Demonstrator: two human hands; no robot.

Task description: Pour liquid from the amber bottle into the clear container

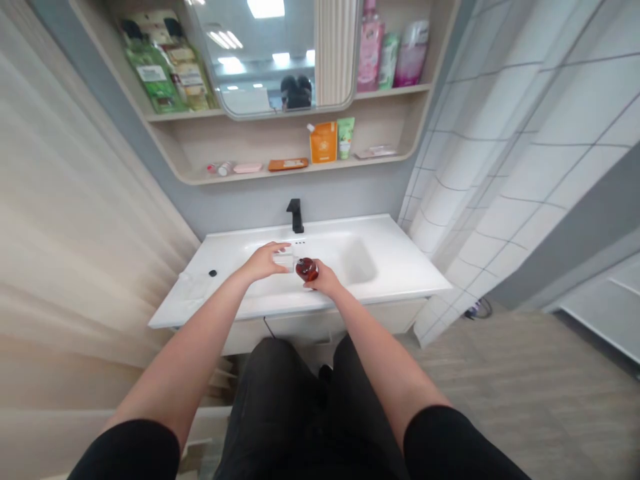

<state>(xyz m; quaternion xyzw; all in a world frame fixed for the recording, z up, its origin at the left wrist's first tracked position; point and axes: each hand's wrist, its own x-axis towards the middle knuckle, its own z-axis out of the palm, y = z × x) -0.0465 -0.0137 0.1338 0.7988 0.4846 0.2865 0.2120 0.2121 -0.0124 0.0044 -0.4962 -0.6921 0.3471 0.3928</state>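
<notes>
Over the white sink basin (359, 260), my left hand (265, 262) is closed around a small clear container (283, 261) with whitish sides. My right hand (324, 278) grips a bottle of dark red-brown liquid (307, 270). The bottle is tilted, its neck pointing left at the clear container. Whether neck and container touch, or liquid is flowing, I cannot tell. A small round black cap (213, 273) lies on the counter left of the basin. Beside it is a see-through item (193, 288), too faint to name.
A black faucet (296, 217) rises behind the basin. Above are a mirror (270, 60) and shelves with green bottles (155, 73), pink bottles (371, 50), an orange pouch (323, 143) and a green tube (345, 138). A curtain (75, 200) hangs at left; a tiled wall (500, 147) stands at right.
</notes>
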